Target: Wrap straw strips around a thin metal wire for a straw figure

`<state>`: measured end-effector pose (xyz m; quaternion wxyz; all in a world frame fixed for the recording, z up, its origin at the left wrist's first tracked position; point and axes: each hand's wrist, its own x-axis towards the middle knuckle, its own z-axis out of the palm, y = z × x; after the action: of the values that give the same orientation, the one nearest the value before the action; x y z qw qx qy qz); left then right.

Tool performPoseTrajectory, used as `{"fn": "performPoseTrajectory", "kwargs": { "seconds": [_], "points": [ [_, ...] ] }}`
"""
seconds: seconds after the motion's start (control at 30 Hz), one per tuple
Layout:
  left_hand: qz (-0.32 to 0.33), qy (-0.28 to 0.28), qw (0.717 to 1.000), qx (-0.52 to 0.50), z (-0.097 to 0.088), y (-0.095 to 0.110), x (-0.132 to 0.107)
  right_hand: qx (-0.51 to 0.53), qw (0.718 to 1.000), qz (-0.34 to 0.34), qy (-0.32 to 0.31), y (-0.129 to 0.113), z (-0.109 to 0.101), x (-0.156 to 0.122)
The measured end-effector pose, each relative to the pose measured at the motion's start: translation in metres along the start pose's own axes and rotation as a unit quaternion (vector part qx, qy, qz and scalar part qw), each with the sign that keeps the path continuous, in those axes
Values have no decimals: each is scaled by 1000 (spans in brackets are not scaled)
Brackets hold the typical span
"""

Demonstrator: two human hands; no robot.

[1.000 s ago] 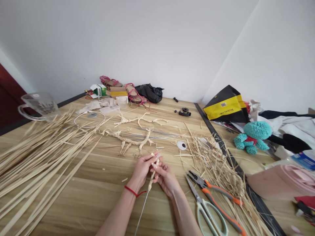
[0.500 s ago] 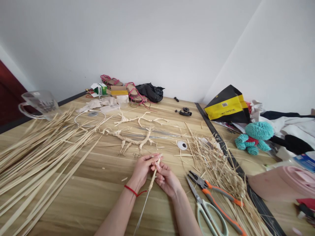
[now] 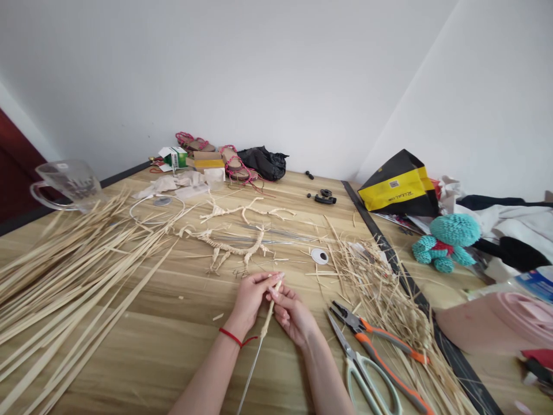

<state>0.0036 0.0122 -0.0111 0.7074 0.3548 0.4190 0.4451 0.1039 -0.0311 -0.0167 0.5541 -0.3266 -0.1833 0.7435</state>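
Note:
Between both hands is a straw-wrapped wire point(image 3: 268, 320), tilted, its bare metal end running down toward me. My left hand point(image 3: 254, 297), with a red cord at the wrist, pinches its upper end. Just below and to the right, my right hand point(image 3: 292, 314) also closes its thumb and fingers on the wrapped part. Beyond the hands lies a straw-wrapped wire figure point(image 3: 233, 248) with leg-like pieces. Behind that rests a second, branching wrapped piece point(image 3: 250, 212). Thin loose wires point(image 3: 285, 235) lie between these two.
Long straw strips point(image 3: 78, 276) spread over the left side, near a glass mug point(image 3: 71, 184). To the right are scissors point(image 3: 360, 366), orange-handled pliers point(image 3: 380, 346) and a heap of straw scraps point(image 3: 389, 288). A googly eye point(image 3: 319, 256) lies beyond my right hand.
Both hands keep their pinch on the wrapped wire, with only slight finger movement. The bare wire end has swung slightly to the right. Other things on the table stay put.

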Motion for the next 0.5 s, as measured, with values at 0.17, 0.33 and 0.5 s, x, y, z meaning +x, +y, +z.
{"fn": "performPoseTrajectory", "kwargs": {
  "seconds": [0.17, 0.33, 0.5],
  "points": [
    [28, -2, 999, 20, 1, -1, 0, 28, 1000, 4, -4, -4, -1, -1],
    [58, 18, 998, 31, 1, -2, 3, 26, 1000, -2, 11, -6, -1, -1],
    [30, -25, 999, 24, -2, 0, 3, -10, 999, -22, 32, -3, 2, 3]
  ]
}}
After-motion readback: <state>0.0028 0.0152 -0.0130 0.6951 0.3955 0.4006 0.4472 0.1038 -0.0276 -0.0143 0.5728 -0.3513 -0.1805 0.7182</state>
